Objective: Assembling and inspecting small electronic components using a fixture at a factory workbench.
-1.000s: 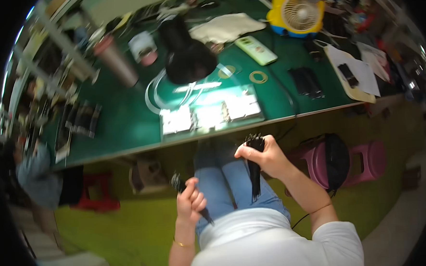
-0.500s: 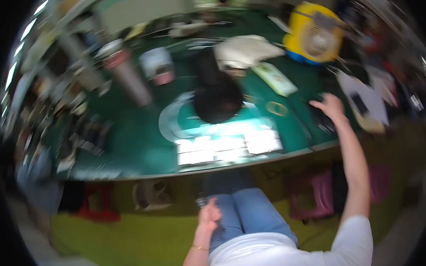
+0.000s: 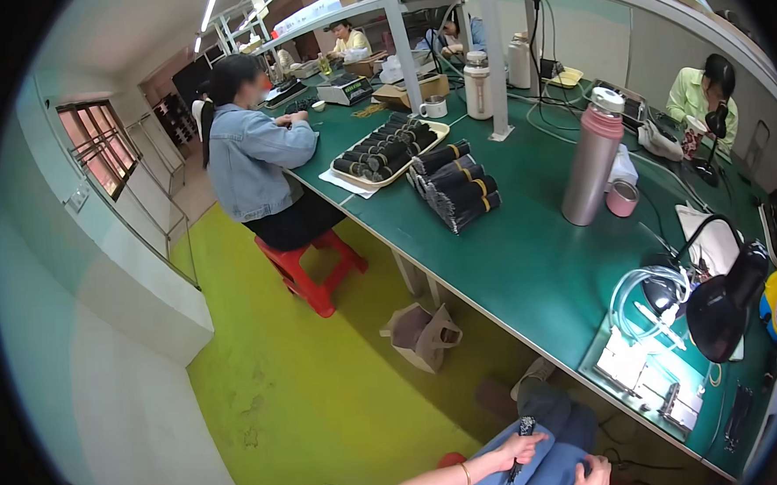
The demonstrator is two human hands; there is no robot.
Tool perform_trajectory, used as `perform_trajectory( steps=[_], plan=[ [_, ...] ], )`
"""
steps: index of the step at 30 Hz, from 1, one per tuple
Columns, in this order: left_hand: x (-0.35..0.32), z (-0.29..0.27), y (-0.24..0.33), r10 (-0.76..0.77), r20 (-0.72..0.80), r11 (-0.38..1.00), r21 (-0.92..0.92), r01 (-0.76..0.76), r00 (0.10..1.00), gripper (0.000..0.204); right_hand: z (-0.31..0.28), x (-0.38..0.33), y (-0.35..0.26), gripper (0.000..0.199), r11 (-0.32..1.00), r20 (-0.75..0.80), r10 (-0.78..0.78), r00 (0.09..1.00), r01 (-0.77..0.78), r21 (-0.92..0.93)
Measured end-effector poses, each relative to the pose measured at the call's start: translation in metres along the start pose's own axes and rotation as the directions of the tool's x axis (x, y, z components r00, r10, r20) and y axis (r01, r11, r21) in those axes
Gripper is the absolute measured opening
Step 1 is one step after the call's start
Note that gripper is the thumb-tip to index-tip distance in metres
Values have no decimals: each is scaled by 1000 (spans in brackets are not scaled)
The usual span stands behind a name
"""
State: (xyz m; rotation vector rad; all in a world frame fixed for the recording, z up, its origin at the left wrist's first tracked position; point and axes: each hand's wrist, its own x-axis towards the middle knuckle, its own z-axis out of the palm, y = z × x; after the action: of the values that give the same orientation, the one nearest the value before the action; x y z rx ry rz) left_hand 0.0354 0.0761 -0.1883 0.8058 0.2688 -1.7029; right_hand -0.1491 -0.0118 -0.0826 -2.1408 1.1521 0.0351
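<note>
Over my lap, my left hand (image 3: 523, 449) is closed around a small bundle of thin black wires (image 3: 526, 426), whose pale tips stick up above my fingers. The dark lower ends show beneath the fist. My right hand (image 3: 592, 476) is low against my thigh at the bottom edge, its fingers curled; what they hold, if anything, is hidden. On the green table (image 3: 531, 279), a metal fixture (image 3: 622, 364) lies under a black desk lamp (image 3: 722, 313). Loose black wires (image 3: 738, 413) lie right of it.
Banded bundles of black wires (image 3: 456, 186) lie beside a tray (image 3: 440, 130) of more bundles. A pink flask (image 3: 595, 157) stands behind. At left a co-worker in a denim jacket (image 3: 257, 161) sits on a red stool (image 3: 311, 268). A paper bag (image 3: 424, 333) is on the floor.
The view has swung left along the table. My right hand has come back from the black wires at the table's right to my lap; my left hand still grips its bundle.
</note>
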Motion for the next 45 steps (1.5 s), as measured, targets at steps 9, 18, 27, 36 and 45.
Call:
perform_trajectory(
  steps=[9,18,27,36,45],
  plan=[
    [0,-2,7,-73,66,997,-26,75,995,22,45,31,-22,42,855,-276,-101,956,-59,-516],
    [-4,-6,7,-99,69,993,-55,103,993,24,52,119,-13,71,885,-66,319,946,-322,-336],
    [-6,3,19,-96,54,995,-31,98,994,25,60,137,12,65,883,-145,238,960,-276,-380],
    [-7,5,17,-76,47,997,-13,76,996,25,54,133,-2,60,897,-174,235,956,-282,-341],
    [-16,10,8,54,58,985,-164,-44,997,18,74,84,22,47,975,-345,-50,937,-29,-219]
  ],
)
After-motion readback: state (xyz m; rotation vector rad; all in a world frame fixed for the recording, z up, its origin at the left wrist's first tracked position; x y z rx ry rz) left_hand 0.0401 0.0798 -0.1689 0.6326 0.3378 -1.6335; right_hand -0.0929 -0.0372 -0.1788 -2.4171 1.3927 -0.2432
